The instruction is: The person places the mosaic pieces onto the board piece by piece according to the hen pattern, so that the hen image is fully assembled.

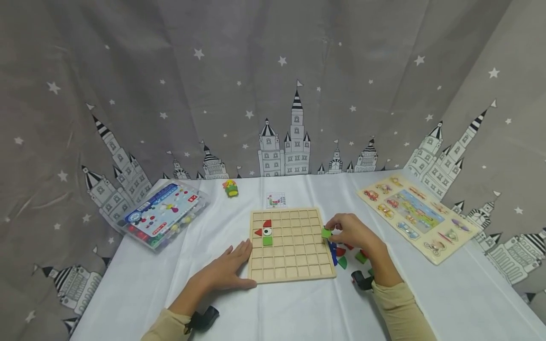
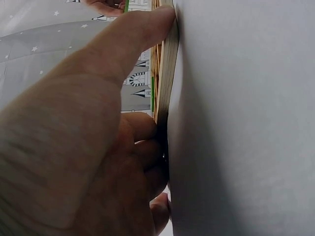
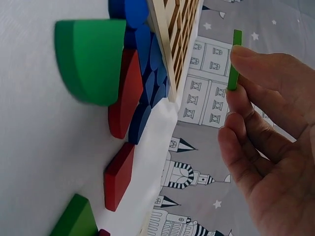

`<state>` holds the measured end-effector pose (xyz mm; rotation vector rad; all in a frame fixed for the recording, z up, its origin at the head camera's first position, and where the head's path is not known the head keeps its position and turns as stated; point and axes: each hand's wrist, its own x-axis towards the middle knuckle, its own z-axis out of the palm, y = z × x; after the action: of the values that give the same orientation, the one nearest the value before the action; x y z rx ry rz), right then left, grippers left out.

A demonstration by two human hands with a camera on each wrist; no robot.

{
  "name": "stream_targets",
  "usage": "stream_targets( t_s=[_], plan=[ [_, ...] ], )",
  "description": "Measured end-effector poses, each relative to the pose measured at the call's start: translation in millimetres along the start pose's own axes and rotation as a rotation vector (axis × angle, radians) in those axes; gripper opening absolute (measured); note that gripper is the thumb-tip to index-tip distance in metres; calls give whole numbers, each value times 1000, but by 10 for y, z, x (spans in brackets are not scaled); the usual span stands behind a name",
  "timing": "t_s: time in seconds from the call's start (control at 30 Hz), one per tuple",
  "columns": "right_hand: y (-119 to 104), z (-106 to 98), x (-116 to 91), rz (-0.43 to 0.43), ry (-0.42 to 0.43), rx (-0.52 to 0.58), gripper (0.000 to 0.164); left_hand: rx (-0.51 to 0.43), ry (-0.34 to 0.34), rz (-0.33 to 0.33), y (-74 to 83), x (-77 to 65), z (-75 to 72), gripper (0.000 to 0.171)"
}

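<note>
A wooden grid board (image 1: 294, 258) lies flat on the white cloth. Several pieces sit in its upper left: a red quarter-circle (image 1: 267, 223), a red triangle (image 1: 258, 232), a white tile with a black dot (image 1: 267, 231) and a green square (image 1: 267, 241). My left hand (image 1: 228, 267) rests at the board's left edge, fingers extended, thumb against the near left corner. Above the board's right edge, my right hand (image 1: 350, 232) pinches a light green square tile (image 3: 235, 61) between thumb and fingertips, held up off the cloth in the right wrist view.
Loose blue pieces (image 3: 142, 44), a green quarter-circle (image 3: 91, 59) and red pieces (image 3: 118, 177) lie right of the board. A small pattern card (image 1: 276, 200) and a green-yellow toy (image 1: 231, 188) are behind it. A clear plastic box (image 1: 164, 213) stands left, a picture puzzle (image 1: 418, 215) right.
</note>
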<state>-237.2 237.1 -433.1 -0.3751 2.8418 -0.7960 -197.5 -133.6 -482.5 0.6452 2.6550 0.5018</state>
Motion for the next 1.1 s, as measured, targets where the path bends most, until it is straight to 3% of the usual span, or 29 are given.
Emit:
stream_targets(
  t_s=[0.5, 0.83, 1.1],
  plan=[
    [-91, 39, -7, 22, -6, 32, 28, -6, 2, 13, 41, -14, -26, 112],
    [-184, 68, 9, -58, 8, 10, 28, -9, 3, 3, 31, -22, -22, 112],
    [-223, 87, 31, -32, -16, 34, 30, -15, 1, 6, 45, -26, -22, 112]
  ],
)
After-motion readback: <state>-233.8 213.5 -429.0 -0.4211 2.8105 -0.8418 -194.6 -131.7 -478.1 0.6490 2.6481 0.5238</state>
